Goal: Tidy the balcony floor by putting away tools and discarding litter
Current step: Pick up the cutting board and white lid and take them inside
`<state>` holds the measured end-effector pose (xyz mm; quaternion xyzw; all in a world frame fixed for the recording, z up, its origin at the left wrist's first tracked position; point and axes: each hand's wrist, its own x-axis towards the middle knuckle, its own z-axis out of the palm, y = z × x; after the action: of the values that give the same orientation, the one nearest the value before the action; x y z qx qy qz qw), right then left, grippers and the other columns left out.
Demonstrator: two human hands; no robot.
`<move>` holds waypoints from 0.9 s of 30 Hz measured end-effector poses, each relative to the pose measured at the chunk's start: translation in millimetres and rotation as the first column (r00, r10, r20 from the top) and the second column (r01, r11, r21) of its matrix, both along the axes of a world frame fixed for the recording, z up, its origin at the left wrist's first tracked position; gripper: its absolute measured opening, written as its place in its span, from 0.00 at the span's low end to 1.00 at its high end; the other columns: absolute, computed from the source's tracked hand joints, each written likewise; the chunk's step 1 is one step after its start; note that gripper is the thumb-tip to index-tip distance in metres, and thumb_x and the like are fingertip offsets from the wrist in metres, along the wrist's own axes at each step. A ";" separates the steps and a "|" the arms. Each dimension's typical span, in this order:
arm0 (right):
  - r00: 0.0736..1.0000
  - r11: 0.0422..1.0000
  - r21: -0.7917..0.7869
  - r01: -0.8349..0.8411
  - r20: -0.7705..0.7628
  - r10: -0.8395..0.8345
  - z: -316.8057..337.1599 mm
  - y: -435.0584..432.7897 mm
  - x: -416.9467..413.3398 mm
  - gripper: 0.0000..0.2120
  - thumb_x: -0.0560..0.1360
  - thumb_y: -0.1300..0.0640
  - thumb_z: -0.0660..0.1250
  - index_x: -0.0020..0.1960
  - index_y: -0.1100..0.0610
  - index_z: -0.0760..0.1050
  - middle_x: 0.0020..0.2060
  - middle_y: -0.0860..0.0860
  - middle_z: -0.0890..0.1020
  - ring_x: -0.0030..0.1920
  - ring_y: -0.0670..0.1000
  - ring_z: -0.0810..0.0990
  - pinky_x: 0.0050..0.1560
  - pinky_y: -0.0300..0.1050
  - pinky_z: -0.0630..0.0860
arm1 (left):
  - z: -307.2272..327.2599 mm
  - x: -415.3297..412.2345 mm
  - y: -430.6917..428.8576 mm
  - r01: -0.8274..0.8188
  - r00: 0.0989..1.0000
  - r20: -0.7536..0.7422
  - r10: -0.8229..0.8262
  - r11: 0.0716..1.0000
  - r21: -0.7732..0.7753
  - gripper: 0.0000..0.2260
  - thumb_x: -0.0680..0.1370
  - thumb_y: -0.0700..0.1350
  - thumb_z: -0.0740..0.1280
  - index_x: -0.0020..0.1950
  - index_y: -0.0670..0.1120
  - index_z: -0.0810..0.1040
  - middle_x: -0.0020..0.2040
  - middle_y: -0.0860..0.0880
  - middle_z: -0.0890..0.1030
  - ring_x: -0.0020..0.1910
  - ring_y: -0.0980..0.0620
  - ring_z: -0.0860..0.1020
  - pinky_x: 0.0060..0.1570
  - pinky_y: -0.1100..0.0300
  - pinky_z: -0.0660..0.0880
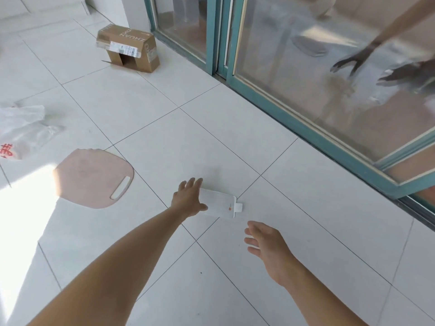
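On the white tiles, from the left: one plastic bag (21,130), one pink board (94,180), one cardboard box (128,49), one flat white packet (219,206). The left hand (188,198) rests spread on the packet's end; the right hand (266,243) hovers open, empty.

- Floor (235,142): large glossy white tiles with thin dark joints running diagonally across the view.
- Sliding glass door (306,67): teal frame along the right side, its track meeting the floor; the panes carry dim reflections.
- Wall (131,8): white, at the top, just left of the door frame.
- Sunlight patch (26,201): bright, on the tiles at left.
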<state>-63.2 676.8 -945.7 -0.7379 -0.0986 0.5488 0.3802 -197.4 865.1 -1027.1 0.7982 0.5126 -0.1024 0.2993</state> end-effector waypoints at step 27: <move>0.731 0.889 -0.078 -0.451 0.539 0.418 -29.8 77.2 -71.2 0.07 0.70 0.60 0.61 0.39 0.64 0.71 0.30 0.51 0.69 0.33 0.53 0.65 0.35 0.43 0.64 | 5.9 -158.8 31.9 -0.284 0.953 0.110 0.281 0.959 0.008 0.24 0.82 0.47 0.56 0.76 0.43 0.56 0.76 0.47 0.60 0.75 0.46 0.59 0.70 0.52 0.60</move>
<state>-134.4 754.0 -975.5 -0.8074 -0.3874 0.3876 0.2188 -356.2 897.1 -1021.2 0.7247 0.6056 -0.0090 0.3286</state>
